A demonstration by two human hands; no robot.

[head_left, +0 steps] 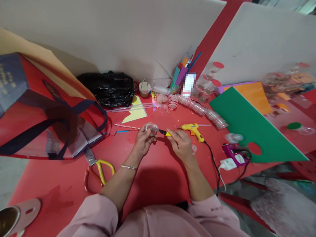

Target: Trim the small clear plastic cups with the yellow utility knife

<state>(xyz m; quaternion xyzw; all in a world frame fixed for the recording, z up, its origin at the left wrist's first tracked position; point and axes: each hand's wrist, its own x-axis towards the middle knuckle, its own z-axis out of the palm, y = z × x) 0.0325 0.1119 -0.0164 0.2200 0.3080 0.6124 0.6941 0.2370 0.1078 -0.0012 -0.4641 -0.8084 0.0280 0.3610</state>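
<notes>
My left hand (143,142) grips a small clear plastic cup (151,129) above the red table (153,164). In my right hand (181,144) is a yellow and black cutter (166,133), whose tip points left and meets the cup's side. Just right of the hands lies a yellow glue gun (193,129) with a black cord. A small clear plastic piece (194,149) rests beside my right hand. Beyond my left hand is a striped straw (127,126).
Large scissors (100,171) and a red bag (49,115) stand left. Behind are a black plastic bag (108,89), yellow paper (136,111) and stacked clear cups (197,107). A green board (251,128) and purple power strip (234,154) lie right.
</notes>
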